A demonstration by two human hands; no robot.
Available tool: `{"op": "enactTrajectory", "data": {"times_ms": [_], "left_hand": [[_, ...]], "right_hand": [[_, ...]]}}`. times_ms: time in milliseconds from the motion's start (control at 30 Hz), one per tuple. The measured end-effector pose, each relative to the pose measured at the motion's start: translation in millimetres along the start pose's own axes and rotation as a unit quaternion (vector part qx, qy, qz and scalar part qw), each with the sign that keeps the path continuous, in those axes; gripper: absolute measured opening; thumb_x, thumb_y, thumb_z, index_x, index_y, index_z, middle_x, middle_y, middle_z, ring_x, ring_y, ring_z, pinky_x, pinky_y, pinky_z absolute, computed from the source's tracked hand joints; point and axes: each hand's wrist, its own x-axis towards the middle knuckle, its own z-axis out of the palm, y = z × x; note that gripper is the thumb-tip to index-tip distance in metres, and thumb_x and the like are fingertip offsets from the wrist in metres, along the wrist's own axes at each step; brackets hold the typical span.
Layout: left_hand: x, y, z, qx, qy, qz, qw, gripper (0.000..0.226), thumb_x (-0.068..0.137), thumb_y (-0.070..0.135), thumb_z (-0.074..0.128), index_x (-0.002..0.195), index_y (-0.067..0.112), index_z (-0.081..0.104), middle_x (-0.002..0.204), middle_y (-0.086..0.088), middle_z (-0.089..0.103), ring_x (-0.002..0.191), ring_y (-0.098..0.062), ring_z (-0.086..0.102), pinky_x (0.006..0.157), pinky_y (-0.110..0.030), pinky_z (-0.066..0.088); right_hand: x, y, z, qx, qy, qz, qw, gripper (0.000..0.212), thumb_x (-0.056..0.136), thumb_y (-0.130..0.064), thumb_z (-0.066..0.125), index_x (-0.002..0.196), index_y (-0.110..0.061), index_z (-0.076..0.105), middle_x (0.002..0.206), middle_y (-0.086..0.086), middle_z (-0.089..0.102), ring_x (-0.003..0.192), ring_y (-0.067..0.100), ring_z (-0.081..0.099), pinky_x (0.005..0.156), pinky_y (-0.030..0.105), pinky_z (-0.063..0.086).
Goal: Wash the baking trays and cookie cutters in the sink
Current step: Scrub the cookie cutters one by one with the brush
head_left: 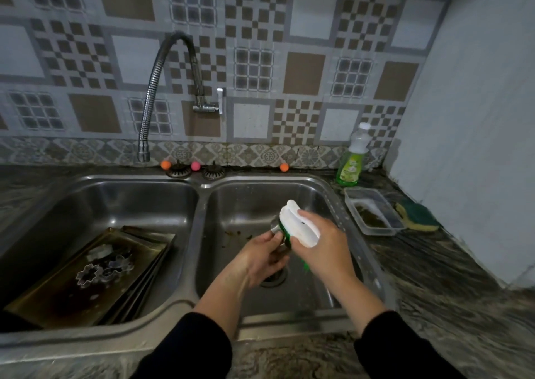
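two hands (262, 252) (320, 241) scrub one cutter (278, 229)

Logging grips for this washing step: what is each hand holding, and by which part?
Left hand pinches a round metal cookie cutter by its rim. Right hand grips a white-handled scrub brush around its handle.

The sink (199, 205) is brushed steel with a dull sheen. In its left basin lie dark, stained metal trays (86, 280) and shiny metal cutters (104, 268). Right of the sink, the bench (451, 277) looks like veined stone.
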Motion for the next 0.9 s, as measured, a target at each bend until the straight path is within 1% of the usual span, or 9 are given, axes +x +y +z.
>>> {"op": "enactTrajectory", "data": {"times_ms": [100, 167, 267, 400, 467, 500, 633, 767, 900], "left_hand": [[12, 0, 6, 0.004, 0.073, 0.009, 0.997, 0.021, 0.099, 0.014, 0.050, 0.116, 0.014, 0.063, 0.101, -0.006, 0.068, 0.090, -0.017, 0.063, 0.077, -0.029, 0.055], [21, -1, 0, 0.130, 0.173, 0.061, 0.974, 0.024, 0.094, 0.015, 0.060, 0.118, 0.012, 0.063, 0.107, -0.008, 0.069, 0.095, -0.020, 0.065, 0.081, -0.034, 0.057], [20, -2, -1, 0.426, 0.266, 0.174, 0.847, 0.029, 0.084, 0.019, 0.072, 0.113, 0.018, 0.068, 0.104, 0.002, 0.072, 0.097, -0.011, 0.066, 0.085, -0.022, 0.051], [16, -1, 9, 0.569, 0.272, 0.233, 0.740, 0.026, 0.084, 0.026, 0.070, 0.110, 0.025, 0.069, 0.102, 0.006, 0.072, 0.096, -0.012, 0.066, 0.086, -0.029, 0.053], [15, 0, 18, 0.626, 0.266, 0.250, 0.689, 0.015, 0.086, 0.029, 0.066, 0.100, 0.025, 0.069, 0.095, 0.006, 0.070, 0.088, -0.015, 0.065, 0.077, -0.033, 0.055], [16, 0, 21, 0.639, 0.261, 0.255, 0.677, 0.011, 0.087, 0.028, 0.065, 0.097, 0.025, 0.069, 0.092, 0.005, 0.068, 0.085, -0.015, 0.064, 0.075, -0.033, 0.055], [16, 0, 21, 0.631, 0.254, 0.257, 0.686, 0.012, 0.087, 0.018, 0.063, 0.096, 0.021, 0.070, 0.090, 0.003, 0.069, 0.081, -0.015, 0.065, 0.076, -0.033, 0.054], [16, -1, 23, 0.607, 0.264, 0.279, 0.696, 0.015, 0.086, 0.020, 0.066, 0.098, 0.025, 0.072, 0.091, 0.008, 0.071, 0.078, -0.006, 0.061, 0.068, -0.016, 0.041], [16, -3, 32, 0.573, 0.264, 0.293, 0.718, 0.020, 0.085, 0.015, 0.068, 0.103, 0.023, 0.072, 0.095, 0.008, 0.070, 0.081, -0.003, 0.059, 0.070, -0.010, 0.036]], "right_hand": [[-2, 13, -5, 0.000, -0.022, -0.001, 1.000, 0.055, 0.071, -0.025, 0.077, 0.123, -0.033, 0.061, 0.122, -0.007, 0.061, 0.108, 0.012, 0.057, 0.087, 0.022, 0.045], [-1, 26, -15, 0.017, -0.002, 0.016, 1.000, 0.054, 0.072, -0.023, 0.078, 0.122, -0.031, 0.062, 0.120, -0.007, 0.062, 0.105, 0.011, 0.057, 0.083, 0.017, 0.041], [4, 33, -28, 0.051, 0.024, 0.013, 0.998, 0.052, 0.073, -0.019, 0.078, 0.122, -0.031, 0.062, 0.117, -0.011, 0.062, 0.101, 0.004, 0.055, 0.082, 0.016, 0.040], [10, 25, -27, 0.044, -0.007, -0.054, 0.998, 0.055, 0.073, -0.021, 0.077, 0.124, -0.031, 0.060, 0.120, -0.016, 0.058, 0.107, 0.001, 0.053, 0.086, 0.009, 0.037], [14, 29, -24, 0.015, -0.028, -0.039, 0.999, 0.057, 0.072, -0.021, 0.077, 0.125, -0.032, 0.059, 0.121, -0.011, 0.058, 0.108, 0.007, 0.054, 0.086, 0.011, 0.036], [15, 32, -22, 0.014, -0.025, -0.025, 0.999, 0.057, 0.072, -0.021, 0.077, 0.125, -0.031, 0.060, 0.122, -0.008, 0.059, 0.109, 0.009, 0.054, 0.085, 0.011, 0.036], [17, 34, -16, 0.001, -0.043, -0.035, 0.998, 0.059, 0.070, -0.025, 0.077, 0.126, -0.032, 0.060, 0.121, -0.008, 0.060, 0.108, 0.010, 0.056, 0.086, 0.013, 0.038], [25, 38, -19, -0.009, -0.040, -0.021, 0.999, 0.057, 0.070, -0.023, 0.077, 0.124, -0.032, 0.061, 0.120, -0.004, 0.062, 0.106, 0.013, 0.058, 0.083, 0.014, 0.039], [26, 40, -24, -0.010, -0.051, -0.034, 0.998, 0.059, 0.069, -0.026, 0.076, 0.125, -0.034, 0.060, 0.123, -0.006, 0.062, 0.108, 0.012, 0.057, 0.089, 0.018, 0.042]]}}
